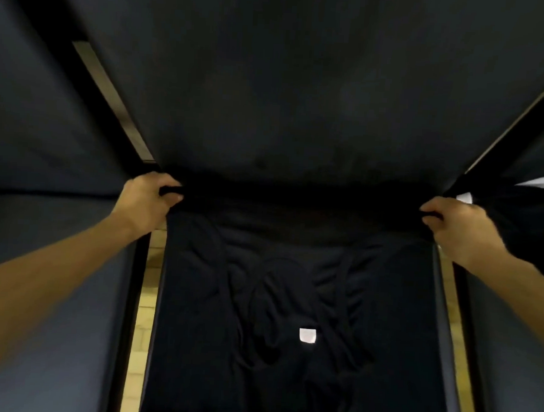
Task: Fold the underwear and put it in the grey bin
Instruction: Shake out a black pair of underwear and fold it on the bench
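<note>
Underwear (291, 301): black, held stretched by waistband between both hands, body hanging toward viewer, creased around middle seams, small white tag (307, 335) low centre. Left hand (146, 199) grip: fingers curled round left waistband corner. Right hand (452, 224) grip: pinching right corner. Advice: keep tension even, corners level, lay flat on dark desk (302, 81) beyond grips before folding. Grey bin not clearly identifiable.

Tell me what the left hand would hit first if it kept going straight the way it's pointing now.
The left hand grips the black underwear by one corner and points up and away. Straight on, it would probably meet the dark table surface first, though depth is hard to judge.
</note>
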{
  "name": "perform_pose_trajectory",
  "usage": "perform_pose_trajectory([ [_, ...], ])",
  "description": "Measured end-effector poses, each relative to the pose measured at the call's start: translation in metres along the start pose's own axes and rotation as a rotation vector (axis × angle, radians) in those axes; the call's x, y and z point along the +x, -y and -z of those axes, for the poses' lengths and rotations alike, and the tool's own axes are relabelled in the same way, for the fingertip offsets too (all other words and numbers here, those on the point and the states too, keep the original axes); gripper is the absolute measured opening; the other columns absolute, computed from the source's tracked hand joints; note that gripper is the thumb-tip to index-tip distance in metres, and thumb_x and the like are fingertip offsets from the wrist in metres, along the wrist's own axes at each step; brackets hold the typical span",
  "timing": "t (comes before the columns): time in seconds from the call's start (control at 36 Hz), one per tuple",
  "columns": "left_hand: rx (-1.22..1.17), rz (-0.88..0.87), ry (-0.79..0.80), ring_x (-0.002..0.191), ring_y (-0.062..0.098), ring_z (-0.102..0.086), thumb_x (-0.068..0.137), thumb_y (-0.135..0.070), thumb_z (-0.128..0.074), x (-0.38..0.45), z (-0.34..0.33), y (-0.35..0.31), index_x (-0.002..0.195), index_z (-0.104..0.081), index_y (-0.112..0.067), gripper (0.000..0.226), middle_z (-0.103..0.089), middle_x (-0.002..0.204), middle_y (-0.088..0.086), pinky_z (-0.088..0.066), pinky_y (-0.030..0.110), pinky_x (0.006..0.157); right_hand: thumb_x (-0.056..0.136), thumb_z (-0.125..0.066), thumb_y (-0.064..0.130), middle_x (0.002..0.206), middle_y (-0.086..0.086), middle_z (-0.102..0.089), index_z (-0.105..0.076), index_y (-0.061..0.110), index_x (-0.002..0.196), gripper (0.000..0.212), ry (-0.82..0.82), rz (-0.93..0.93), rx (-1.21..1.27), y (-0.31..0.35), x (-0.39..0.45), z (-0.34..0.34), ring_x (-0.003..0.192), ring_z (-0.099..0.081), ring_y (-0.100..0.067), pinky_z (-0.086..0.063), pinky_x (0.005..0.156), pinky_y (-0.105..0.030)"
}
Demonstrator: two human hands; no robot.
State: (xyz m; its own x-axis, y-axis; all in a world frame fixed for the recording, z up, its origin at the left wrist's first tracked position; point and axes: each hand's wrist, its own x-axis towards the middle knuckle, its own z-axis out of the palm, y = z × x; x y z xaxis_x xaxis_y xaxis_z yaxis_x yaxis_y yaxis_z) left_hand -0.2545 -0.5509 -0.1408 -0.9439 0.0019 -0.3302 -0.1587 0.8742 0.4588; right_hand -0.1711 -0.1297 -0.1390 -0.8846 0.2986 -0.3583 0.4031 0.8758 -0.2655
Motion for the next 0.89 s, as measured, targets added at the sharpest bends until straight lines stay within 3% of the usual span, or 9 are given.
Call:
perform_pose_trajectory([
  [0.14, -0.020, -0.005, 0.001, 0.094, 0.019, -0.054, 0.087, -0.007, -0.064, -0.024, 0.014, 0.000, 0.102, -0.068, -0.007, 0.015, -0.058, 0.102, 0.004, -0.041, 0.027, 0.081, 0.085, -0.062, 0.004, 0.107, -0.018, -0.064, -0.068, 0.006, 0.104, 0.020, -0.010, 0.089, -0.028, -0.006, -0.033, 0.007, 0.098, -0.058, -0.038, -0.045, 0.080, -0.039],
  [0.25, -0.005, -0.008, 0.002, 0.090, 0.018, -0.053, 0.086, -0.004, -0.065, -0.060, 0.024, 0.003, 0.095, -0.067, -0.009, 0.011, -0.057, 0.097, 0.004, -0.038, 0.024, 0.075, 0.077, -0.069, -0.003, 0.093, -0.017, -0.066, -0.071, 0.002, 0.092, 0.016, -0.076, 0.212, -0.031, -0.016, -0.071, 0.011, 0.088, -0.061, -0.037, -0.049, 0.077, -0.040],
  [0.33, 0.008, -0.004, 0.015, 0.088, 0.018, -0.054, 0.085, -0.001, -0.063, -0.098, 0.028, 0.005, 0.089, -0.065, -0.014, 0.014, -0.056, 0.094, 0.002, -0.039, 0.026, 0.074, 0.069, -0.075, -0.007, 0.081, -0.015, -0.064, -0.070, 0.002, 0.081, 0.017, -0.087, 0.297, -0.019, -0.025, -0.109, 0.010, 0.075, -0.062, -0.036, -0.050, 0.066, -0.039],
  [0.44, -0.004, 0.003, 0.041, 0.085, 0.016, -0.053, 0.084, 0.003, -0.061, -0.154, 0.022, 0.014, 0.088, -0.063, -0.014, 0.017, -0.054, 0.096, 0.002, -0.039, 0.021, 0.067, 0.059, -0.081, -0.007, 0.069, 0.005, -0.049, -0.066, 0.012, 0.073, 0.028, -0.053, 0.418, -0.062, -0.051, -0.160, 0.000, 0.059, -0.051, -0.017, -0.042, 0.056, -0.028],
  [0.56, 0.004, 0.043, 0.030, 0.080, 0.015, -0.055, 0.083, 0.005, -0.061, -0.202, 0.011, 0.033, 0.085, -0.061, -0.014, 0.019, -0.057, 0.094, 0.005, -0.040, 0.019, 0.063, 0.050, -0.085, -0.007, 0.070, 0.012, -0.042, -0.064, 0.016, 0.070, 0.037, -0.046, 0.478, -0.098, -0.067, -0.202, -0.006, 0.058, -0.040, -0.007, -0.024, 0.055, -0.010],
  [0.61, 0.007, 0.038, 0.013, 0.081, 0.017, -0.057, 0.083, 0.006, -0.061, -0.221, 0.004, 0.045, 0.085, -0.060, -0.014, 0.020, -0.057, 0.093, 0.005, -0.042, 0.021, 0.064, 0.047, -0.086, -0.008, 0.071, 0.012, -0.041, -0.064, 0.016, 0.070, 0.040, -0.048, 0.512, -0.105, -0.075, -0.218, -0.013, 0.055, -0.041, -0.007, -0.023, 0.056, -0.007],
  [0.72, 0.062, 0.051, 0.006, 0.085, 0.021, -0.058, 0.083, 0.006, -0.061, -0.250, -0.015, 0.063, 0.085, -0.060, -0.015, 0.022, -0.056, 0.096, 0.004, -0.049, 0.031, 0.072, 0.042, -0.087, -0.008, 0.070, 0.006, -0.052, -0.065, 0.016, 0.072, 0.044, 0.005, 0.553, -0.140, -0.089, -0.246, -0.034, 0.054, -0.057, -0.015, -0.037, 0.053, -0.019],
  [0.89, 0.248, 0.044, 0.110, 0.102, 0.024, -0.053, 0.083, 0.007, -0.058, -0.272, -0.050, 0.081, 0.096, -0.067, -0.010, 0.023, -0.055, 0.113, 0.007, -0.047, 0.033, 0.086, 0.031, -0.091, -0.002, 0.071, 0.005, -0.056, -0.070, 0.020, 0.074, 0.053, 0.090, 0.577, -0.260, -0.109, -0.262, -0.073, 0.052, -0.058, -0.014, -0.042, 0.049, -0.020],
])
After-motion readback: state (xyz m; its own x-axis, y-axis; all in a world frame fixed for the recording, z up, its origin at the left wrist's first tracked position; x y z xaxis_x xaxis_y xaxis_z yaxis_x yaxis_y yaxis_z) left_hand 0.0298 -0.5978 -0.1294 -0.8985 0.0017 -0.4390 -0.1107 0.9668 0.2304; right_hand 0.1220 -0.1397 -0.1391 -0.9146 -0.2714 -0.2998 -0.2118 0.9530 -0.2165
